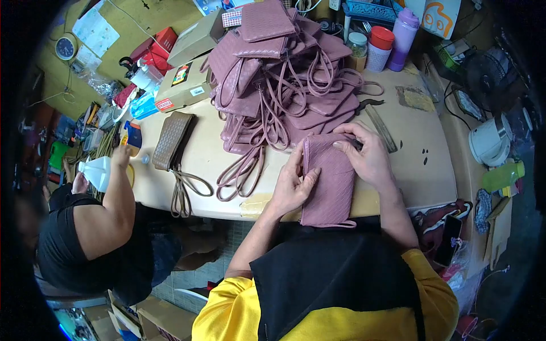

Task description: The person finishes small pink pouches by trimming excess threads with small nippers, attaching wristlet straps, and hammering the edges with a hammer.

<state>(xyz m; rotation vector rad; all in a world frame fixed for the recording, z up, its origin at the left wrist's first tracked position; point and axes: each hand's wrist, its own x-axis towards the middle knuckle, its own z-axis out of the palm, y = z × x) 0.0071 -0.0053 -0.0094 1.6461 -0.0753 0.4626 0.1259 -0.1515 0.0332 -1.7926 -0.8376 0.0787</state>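
Note:
A pink woven-texture pouch [330, 190] is held upright at the table's front edge, between my two hands. My left hand [296, 184] is closed on its left side, near the zip edge, with the thumb on the front face. At the upper right corner, my right hand [368, 156] pinches the pouch. A small dark piece shows by those fingers; I cannot make out what it is. Just behind rises a big pile of similar pink pouches [267, 54] with wrist straps [242, 170] hanging toward me.
A brown woven pouch stack [173, 139] with straps lies to the left. Boxes [185, 85] stand behind it. A co-worker [94, 227] at the left holds a white jug [96, 173]. Cups [378, 51] and a purple bottle [404, 37] stand at the back. A flat strip [381, 128] lies right.

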